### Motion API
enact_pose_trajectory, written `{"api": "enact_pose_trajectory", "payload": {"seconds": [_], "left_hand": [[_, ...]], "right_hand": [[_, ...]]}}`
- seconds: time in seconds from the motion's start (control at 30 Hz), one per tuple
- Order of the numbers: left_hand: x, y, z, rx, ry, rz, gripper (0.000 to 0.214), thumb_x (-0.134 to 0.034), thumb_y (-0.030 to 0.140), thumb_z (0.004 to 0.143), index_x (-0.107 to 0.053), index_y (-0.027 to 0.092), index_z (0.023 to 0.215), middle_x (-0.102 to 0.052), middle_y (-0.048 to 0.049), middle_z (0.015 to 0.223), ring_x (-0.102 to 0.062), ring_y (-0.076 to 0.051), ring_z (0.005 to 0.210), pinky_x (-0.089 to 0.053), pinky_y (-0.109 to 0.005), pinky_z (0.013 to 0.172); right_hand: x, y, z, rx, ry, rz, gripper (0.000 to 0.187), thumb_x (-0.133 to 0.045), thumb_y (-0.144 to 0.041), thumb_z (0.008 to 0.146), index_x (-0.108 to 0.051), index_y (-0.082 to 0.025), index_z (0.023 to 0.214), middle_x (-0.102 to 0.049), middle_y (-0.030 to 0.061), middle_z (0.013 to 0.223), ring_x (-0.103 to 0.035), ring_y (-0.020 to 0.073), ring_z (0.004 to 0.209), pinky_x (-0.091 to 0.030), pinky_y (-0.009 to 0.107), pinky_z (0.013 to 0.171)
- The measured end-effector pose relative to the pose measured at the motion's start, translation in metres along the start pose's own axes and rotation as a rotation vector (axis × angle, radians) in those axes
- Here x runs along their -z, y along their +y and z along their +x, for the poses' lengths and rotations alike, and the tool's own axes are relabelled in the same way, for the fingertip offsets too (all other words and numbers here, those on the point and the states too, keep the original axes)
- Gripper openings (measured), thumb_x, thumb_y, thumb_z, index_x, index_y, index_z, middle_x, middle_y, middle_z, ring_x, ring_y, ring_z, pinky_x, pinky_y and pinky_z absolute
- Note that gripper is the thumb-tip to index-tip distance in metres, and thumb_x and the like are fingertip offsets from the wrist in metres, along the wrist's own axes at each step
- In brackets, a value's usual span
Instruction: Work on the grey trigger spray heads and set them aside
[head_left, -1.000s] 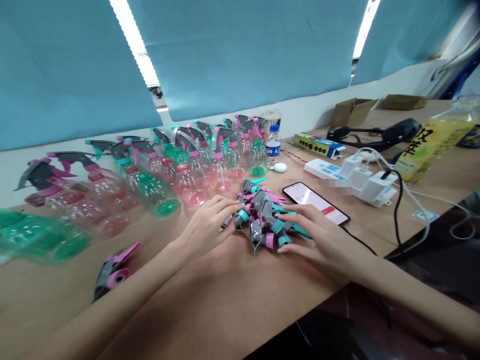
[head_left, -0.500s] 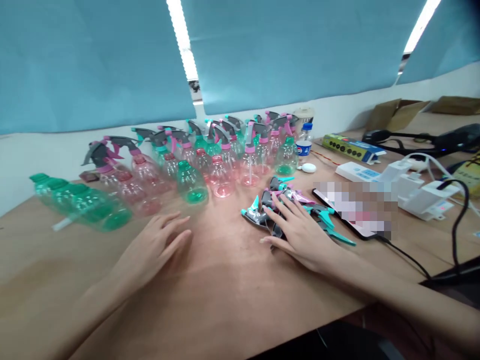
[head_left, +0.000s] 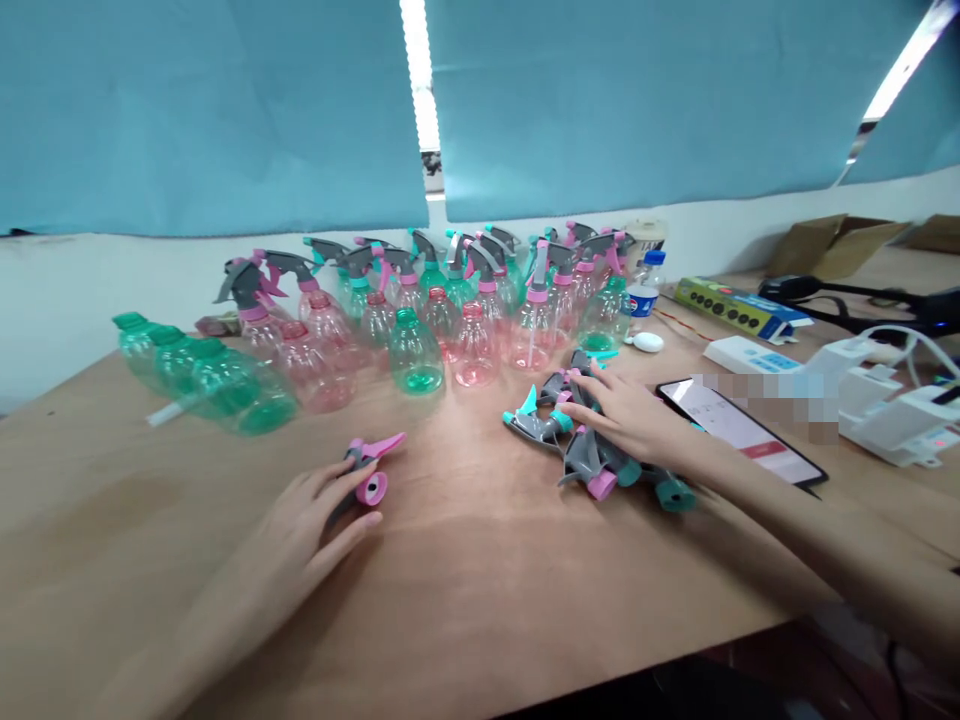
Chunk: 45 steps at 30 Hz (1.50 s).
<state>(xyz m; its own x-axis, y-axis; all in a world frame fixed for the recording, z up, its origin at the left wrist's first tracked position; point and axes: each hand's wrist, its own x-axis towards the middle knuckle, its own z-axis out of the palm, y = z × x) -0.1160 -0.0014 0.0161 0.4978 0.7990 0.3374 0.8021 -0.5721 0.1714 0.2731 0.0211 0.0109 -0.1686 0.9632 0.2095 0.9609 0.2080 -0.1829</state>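
My left hand (head_left: 304, 520) lies low over the table at the left, its fingers stretched across a grey and pink trigger spray head (head_left: 371, 487). The thumb is apart from the spray head, whose pink collar faces me. At the right, my right hand (head_left: 634, 410) reaches over a pile of loose spray heads (head_left: 589, 465), grey with pink or teal parts. Its fingers are extended and touch the top of the pile, covering part of it. Beyond both hands stand clear pink bottles (head_left: 474, 350) and green bottles (head_left: 415, 355), some with spray heads fitted, some bare-necked.
Several green bottles (head_left: 217, 380) stand tilted together at the far left. A phone (head_left: 750, 435) lies right of the pile, near a white power strip (head_left: 739, 355) with chargers. Behind are a blue-capped drink bottle (head_left: 643, 290), a yellow-blue box (head_left: 739, 308) and a cardboard box (head_left: 832, 245).
A pink and grey spray head now shows under my left hand. My right hand has shifted back over the pile, uncovering its near spray heads. The view has turned left.
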Motion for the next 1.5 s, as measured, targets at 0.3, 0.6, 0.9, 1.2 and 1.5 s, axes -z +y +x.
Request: {"api": "enact_pose_trajectory", "payload": {"seconds": [0.3,0.6,0.9,1.2,1.5], "left_hand": [[-0.019,0.057,0.042,-0.138,-0.169,-0.017,0.041,-0.049,0.032,0.091,-0.049,0.025,0.131,-0.056,-0.0098,0.125,-0.053,-0.027,0.112,-0.050,-0.040,0.085],[-0.037,0.094,0.067,-0.273,-0.268,0.097,0.028,-0.047,0.020,0.094,-0.054,0.019,0.121,-0.058,-0.0078,0.113,-0.052,-0.025,0.100,-0.048,-0.038,0.081],[-0.042,0.118,0.076,-0.220,-0.210,-0.064,0.013,-0.058,0.025,0.088,-0.064,0.019,0.098,-0.055,-0.0084,0.102,-0.049,-0.025,0.093,-0.049,-0.038,0.076],[-0.063,0.110,0.081,-0.240,0.090,-0.337,0.018,-0.056,0.024,0.089,-0.056,0.021,0.107,-0.049,-0.0066,0.103,-0.050,-0.021,0.095,-0.047,-0.036,0.081],[-0.073,0.102,0.086,-0.139,0.078,-0.345,0.019,-0.061,0.018,0.082,-0.059,0.020,0.101,-0.049,-0.0065,0.102,-0.050,-0.022,0.095,-0.048,-0.037,0.081]], "right_hand": [[0.006,0.032,0.040,0.156,-0.049,0.069,0.056,-0.025,-0.057,0.094,-0.056,-0.020,0.121,-0.062,0.0115,0.117,-0.056,0.0282,0.108,-0.042,0.041,0.089],[0.003,0.059,0.056,0.082,-0.154,0.049,0.048,-0.031,-0.050,0.094,-0.065,-0.020,0.109,-0.068,0.0089,0.077,-0.061,0.0219,0.073,-0.039,0.029,0.066],[0.017,0.056,0.059,-0.227,-0.096,0.212,0.074,-0.012,-0.062,0.093,-0.067,-0.013,0.089,-0.067,0.0099,0.064,-0.062,0.0217,0.059,-0.041,0.030,0.057],[0.032,0.002,0.010,0.118,0.153,0.501,0.031,-0.049,-0.045,0.090,-0.066,-0.019,0.095,-0.069,0.0044,0.091,-0.063,0.0178,0.081,-0.046,0.027,0.069],[-0.006,-0.045,-0.015,0.370,0.120,0.536,0.035,-0.056,-0.043,0.088,-0.054,-0.018,0.113,-0.056,0.0108,0.114,-0.053,0.0223,0.107,-0.045,0.038,0.091]]}}
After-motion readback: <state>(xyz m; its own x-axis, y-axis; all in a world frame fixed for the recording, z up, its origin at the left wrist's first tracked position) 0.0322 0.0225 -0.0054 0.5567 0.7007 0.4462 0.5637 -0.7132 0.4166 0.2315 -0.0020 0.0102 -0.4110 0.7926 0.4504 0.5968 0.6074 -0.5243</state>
